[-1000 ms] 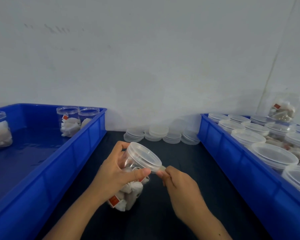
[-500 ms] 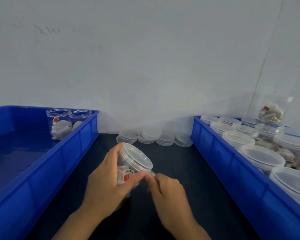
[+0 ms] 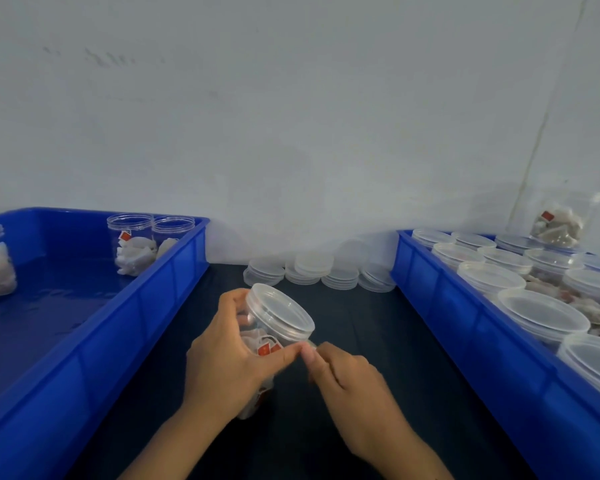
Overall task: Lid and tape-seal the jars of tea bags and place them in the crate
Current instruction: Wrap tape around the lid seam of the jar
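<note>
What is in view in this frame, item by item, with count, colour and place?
Held jar: one, clear, lidded, tea bags inside, tilted, centre.
Left crate: one, blue, left.
Unlidded jars: three visible, clear, tea bags inside, in left crate.
Right crate: one, blue, right.
Lidded jars: many, clear, in right crate; one more stacked on top at the back.
Spare lids: several short stacks, translucent, by the wall.
Table: one, dark.
Wall: white.
Left hand: grips the held jar.
Right hand: fingertips pinched at the jar's lid edge.
</note>
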`<action>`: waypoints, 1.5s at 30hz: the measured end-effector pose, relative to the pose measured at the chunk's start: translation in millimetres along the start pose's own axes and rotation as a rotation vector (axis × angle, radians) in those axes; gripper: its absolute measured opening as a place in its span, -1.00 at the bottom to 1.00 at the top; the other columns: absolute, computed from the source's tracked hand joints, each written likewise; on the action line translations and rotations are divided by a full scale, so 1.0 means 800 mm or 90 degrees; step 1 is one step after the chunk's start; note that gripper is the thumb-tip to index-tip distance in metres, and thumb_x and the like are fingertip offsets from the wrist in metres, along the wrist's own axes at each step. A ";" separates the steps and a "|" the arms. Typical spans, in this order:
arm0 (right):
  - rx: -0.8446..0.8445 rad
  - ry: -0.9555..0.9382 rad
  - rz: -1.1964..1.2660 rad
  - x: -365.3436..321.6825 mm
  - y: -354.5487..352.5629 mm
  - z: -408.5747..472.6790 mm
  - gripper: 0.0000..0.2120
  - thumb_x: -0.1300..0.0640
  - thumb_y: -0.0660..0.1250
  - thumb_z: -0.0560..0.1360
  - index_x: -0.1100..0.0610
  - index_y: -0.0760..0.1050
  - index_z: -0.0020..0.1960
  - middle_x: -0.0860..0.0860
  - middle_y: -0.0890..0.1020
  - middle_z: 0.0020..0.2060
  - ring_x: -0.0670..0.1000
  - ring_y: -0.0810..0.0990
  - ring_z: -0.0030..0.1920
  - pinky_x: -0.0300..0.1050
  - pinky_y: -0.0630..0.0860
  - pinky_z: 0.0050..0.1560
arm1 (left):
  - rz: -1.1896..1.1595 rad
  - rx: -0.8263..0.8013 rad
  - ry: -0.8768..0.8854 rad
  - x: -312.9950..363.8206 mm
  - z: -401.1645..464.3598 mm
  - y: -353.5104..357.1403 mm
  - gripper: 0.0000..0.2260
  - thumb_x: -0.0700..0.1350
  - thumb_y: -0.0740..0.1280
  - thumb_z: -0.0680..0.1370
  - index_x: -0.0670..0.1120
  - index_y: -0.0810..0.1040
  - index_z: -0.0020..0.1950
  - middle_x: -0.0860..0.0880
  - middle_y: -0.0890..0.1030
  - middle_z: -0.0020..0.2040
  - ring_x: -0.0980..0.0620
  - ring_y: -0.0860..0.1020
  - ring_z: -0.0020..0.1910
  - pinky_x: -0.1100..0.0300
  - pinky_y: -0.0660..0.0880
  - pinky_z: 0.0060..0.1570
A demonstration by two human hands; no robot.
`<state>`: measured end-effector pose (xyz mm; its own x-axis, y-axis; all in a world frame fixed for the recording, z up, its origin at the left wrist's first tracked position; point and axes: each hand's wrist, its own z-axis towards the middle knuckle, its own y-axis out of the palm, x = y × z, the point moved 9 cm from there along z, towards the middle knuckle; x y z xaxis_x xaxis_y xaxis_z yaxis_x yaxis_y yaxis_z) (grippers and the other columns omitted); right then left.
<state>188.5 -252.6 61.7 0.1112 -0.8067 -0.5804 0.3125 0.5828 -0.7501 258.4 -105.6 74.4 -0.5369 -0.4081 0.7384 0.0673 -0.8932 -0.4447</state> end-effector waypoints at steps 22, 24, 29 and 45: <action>0.046 -0.008 -0.238 0.009 -0.034 0.007 -0.39 -0.35 -0.35 0.34 -0.06 0.34 -0.08 -0.07 0.51 -0.25 -0.11 0.49 -0.18 -0.10 0.18 0.13 | -0.208 -0.106 -0.069 -0.001 0.006 0.009 -0.22 0.31 0.55 -0.02 0.25 0.39 0.15 0.14 0.62 0.07 0.12 0.61 0.07 -0.02 0.55 0.13; 0.037 -0.011 -0.238 0.010 -0.031 0.008 -0.40 -0.35 -0.36 0.35 -0.06 0.34 -0.07 -0.07 0.50 -0.26 -0.12 0.50 -0.18 -0.11 0.16 0.09 | -0.225 -0.114 -0.067 0.000 0.005 0.010 -0.25 0.28 0.56 -0.01 0.27 0.39 0.13 0.17 0.63 0.06 0.15 0.61 0.06 0.08 0.56 0.08; 0.004 -0.004 -0.215 0.013 -0.022 0.007 -0.48 -0.33 -0.29 0.45 -0.07 0.32 -0.08 -0.07 0.48 -0.29 -0.12 0.50 -0.20 -0.10 0.16 0.09 | -0.290 -0.164 -0.072 -0.001 0.004 0.018 -0.31 0.19 0.59 0.04 0.31 0.39 0.09 0.18 0.63 0.09 0.16 0.61 0.09 0.22 0.57 -0.03; 0.060 0.105 0.101 0.011 -0.018 -0.002 -0.35 -0.38 0.14 0.40 0.25 0.52 -0.19 0.08 0.48 -0.41 -0.04 0.35 -0.41 0.02 0.42 -0.32 | -0.254 -0.159 -0.057 0.007 -0.003 0.018 -0.27 0.29 0.47 0.27 0.19 0.31 0.38 0.25 0.52 0.17 0.23 0.52 0.17 0.34 0.46 0.09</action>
<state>183.3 -268.1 66.9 0.0135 -0.6746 -0.7380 0.3908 0.6829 -0.6171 254.2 -120.6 70.8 -0.4045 -0.0673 0.9121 -0.3389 -0.9153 -0.2178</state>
